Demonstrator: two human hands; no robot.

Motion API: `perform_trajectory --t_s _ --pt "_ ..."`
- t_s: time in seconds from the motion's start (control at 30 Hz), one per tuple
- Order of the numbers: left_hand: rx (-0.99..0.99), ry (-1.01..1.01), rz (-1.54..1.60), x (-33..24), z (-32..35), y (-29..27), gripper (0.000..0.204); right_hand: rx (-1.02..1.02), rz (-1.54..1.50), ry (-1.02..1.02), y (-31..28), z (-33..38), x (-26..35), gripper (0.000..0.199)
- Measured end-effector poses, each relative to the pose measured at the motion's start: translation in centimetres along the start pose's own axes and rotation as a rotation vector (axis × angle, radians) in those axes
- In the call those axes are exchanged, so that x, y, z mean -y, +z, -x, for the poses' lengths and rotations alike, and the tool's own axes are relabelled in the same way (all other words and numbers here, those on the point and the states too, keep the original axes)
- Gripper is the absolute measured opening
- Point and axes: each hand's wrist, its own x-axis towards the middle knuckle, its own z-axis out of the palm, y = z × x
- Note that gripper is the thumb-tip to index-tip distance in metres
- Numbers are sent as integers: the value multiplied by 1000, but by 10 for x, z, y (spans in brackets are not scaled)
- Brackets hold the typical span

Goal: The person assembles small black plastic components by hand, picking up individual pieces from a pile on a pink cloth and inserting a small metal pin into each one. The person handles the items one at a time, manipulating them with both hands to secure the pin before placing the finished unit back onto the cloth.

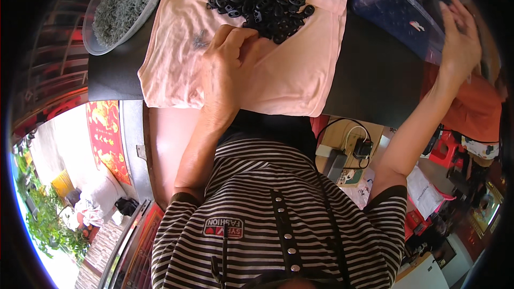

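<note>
The left hand [229, 61] lies knuckles up on a folded pale pink cloth [289, 75] on the black table [369, 75], fingers curled at the near edge of a heap of small black plastic loops [259, 2]; whether it pinches one, I cannot tell. The right hand [459, 37], arm stretched out, presses open-palmed on a clear plastic tub [396, 5].

Small home workshop or piecework bench. A dark work table [375, 75] holds a heap of black plastic parts [259, 2] on pink cloth [289, 75] and a tub of small metal pieces [123, 5]. Cluttered floor with charger cables [353, 147].
</note>
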Motion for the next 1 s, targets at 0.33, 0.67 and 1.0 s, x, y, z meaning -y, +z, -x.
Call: perform_trajectory --t_s 0.33,0.67,1.0 --pt "41 -34 19 3 2 5 17 -118 -6 -83 9 6 -3 29" --pt "67 -61 116 3 2 7 15 -240 -83 -267 16 74 61 16" --pt "243 -270 788 -7 13 -20 12 547 -634 250 53 167 108 15"
